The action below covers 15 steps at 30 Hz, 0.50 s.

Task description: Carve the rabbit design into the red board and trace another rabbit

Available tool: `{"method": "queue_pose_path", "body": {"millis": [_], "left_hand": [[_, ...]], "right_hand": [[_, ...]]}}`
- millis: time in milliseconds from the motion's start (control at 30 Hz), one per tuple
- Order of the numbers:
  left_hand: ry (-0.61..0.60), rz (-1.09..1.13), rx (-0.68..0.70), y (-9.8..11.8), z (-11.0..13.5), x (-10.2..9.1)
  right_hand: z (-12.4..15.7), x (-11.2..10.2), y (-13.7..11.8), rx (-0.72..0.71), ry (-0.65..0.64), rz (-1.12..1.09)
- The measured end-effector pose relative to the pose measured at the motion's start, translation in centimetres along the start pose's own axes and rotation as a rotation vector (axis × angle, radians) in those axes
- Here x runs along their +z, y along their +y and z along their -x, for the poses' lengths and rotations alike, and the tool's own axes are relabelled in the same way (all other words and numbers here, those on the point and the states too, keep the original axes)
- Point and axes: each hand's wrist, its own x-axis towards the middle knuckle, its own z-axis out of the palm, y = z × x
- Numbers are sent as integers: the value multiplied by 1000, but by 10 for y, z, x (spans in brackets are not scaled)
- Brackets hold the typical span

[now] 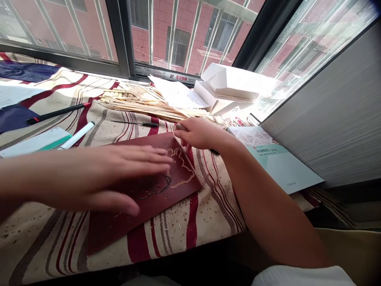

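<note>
A reddish-brown board point(119, 234) lies at an angle on the striped cloth, its surface carrying a pale carved outline point(181, 182) and a darker carved line point(166, 184). Above its left part is my left hand point(119, 171), open and flat with the fingers stretched out, slightly blurred. Whether it touches the board I cannot tell. By the board's far right corner, my right hand point(198, 133) is closed around a small tool; only its rounded, brownish handle end point(182, 127) shows. Beyond the board lies a thin tool with a black handle point(150, 124).
Crumbs and shavings dot the striped cloth point(169, 226). Thin wooden strips point(139, 105), white papers and a white box point(226, 89) stand by the window. A book point(276, 163) lies right; a marker point(77, 135), white-green case point(44, 142) and black-red pen point(56, 114) lie left.
</note>
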Motion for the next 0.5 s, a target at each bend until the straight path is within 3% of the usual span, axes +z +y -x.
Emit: {"method": "queue_pose_path", "body": {"millis": [33, 67, 133, 200, 233, 267, 367, 400, 500], "left_hand": [[-120, 59, 133, 5, -13, 3], [-158, 94, 168, 6, -25, 5], [-175, 96, 51, -2, -40, 10], [-109, 37, -105, -15, -43, 13], [-65, 25, -121, -20, -41, 14], [-14, 33, -70, -24, -40, 15], [-134, 75, 119, -31, -38, 14], [-154, 50, 83, -35, -37, 14], [59, -68, -168, -53, -33, 12]], "right_hand": [[0, 0, 0, -4, 36, 17], [0, 0, -1, -5, 67, 25], [0, 0, -1, -6, 110, 17], [1, 0, -2, -9, 151, -12], [1, 1, -2, -17, 180, -39], [2, 2, -2, -36, 206, -90], [5, 5, -5, -148, 241, -375], [6, 6, -6, -186, 244, -478], [8, 4, -7, -220, 257, -644]]}}
